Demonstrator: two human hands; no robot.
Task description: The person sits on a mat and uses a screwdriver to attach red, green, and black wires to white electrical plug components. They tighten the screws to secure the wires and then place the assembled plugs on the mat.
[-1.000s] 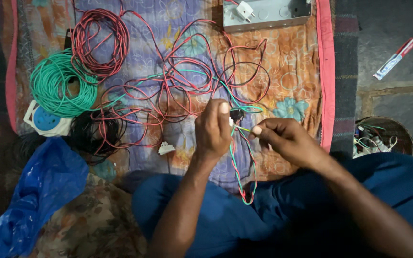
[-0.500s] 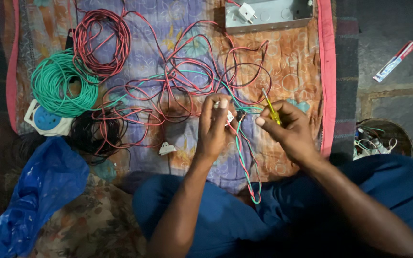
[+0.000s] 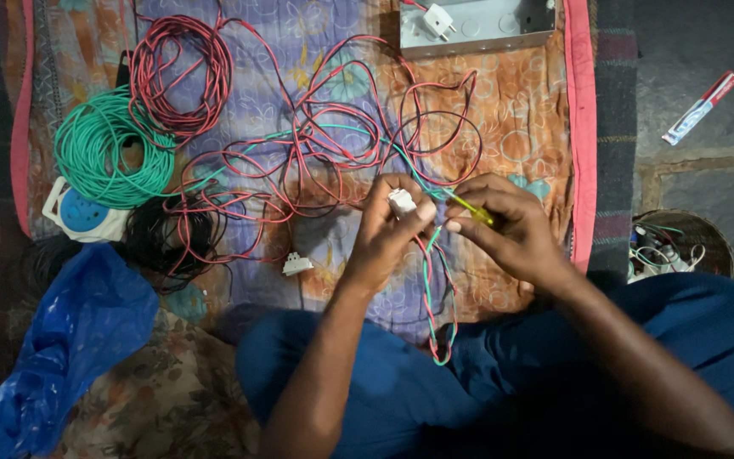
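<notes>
Seated over a patterned quilt [image 3: 503,144] strewn with red wire [image 3: 333,127], a person pinches a small white switch [image 3: 401,201] in the left hand [image 3: 388,234] while the right hand [image 3: 511,229] grips a yellow-handled screwdriver [image 3: 469,208] at its terminals, apparently mid-wiring, needing a steady tip.

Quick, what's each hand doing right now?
Left hand: closed on a small white switch.
Right hand: closed on a yellow screwdriver.

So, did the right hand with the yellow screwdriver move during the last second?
Yes. The right hand with the yellow screwdriver shifted slightly up, toward the grey metal box; the screwdriver now points left at the small white switch.
</notes>
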